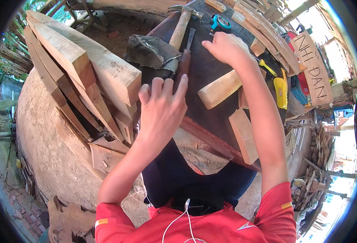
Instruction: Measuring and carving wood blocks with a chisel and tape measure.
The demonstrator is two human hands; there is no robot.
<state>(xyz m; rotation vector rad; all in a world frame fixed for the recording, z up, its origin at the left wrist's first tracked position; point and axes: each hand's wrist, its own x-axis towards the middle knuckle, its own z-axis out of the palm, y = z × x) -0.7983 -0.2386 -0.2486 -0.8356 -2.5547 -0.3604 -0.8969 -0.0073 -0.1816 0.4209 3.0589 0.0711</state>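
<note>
My left hand [162,111] is open, fingers loosely bent and apart, with the index fingertip at the dark handle of a chisel [184,65]; I cannot tell if they touch. Beside that lie a claw hammer [180,28] and a crumpled dark sheet [152,52]. My right hand [229,48] reaches over the dark worktop [198,121], thumb out and other fingers curved, just below a teal tape measure [221,23]; contact is unclear. Under my right wrist and forearm are a wooden block [213,91], a second block [241,133], and yellow-handled tools [280,89].
Long squared timbers [109,81] rest at the left, close to my left hand. More planks [263,36] are stacked along the back right, beside a cardboard sign [312,69] and red and blue items. Scrap wood [71,218] lies low at the left and in piles at the far right.
</note>
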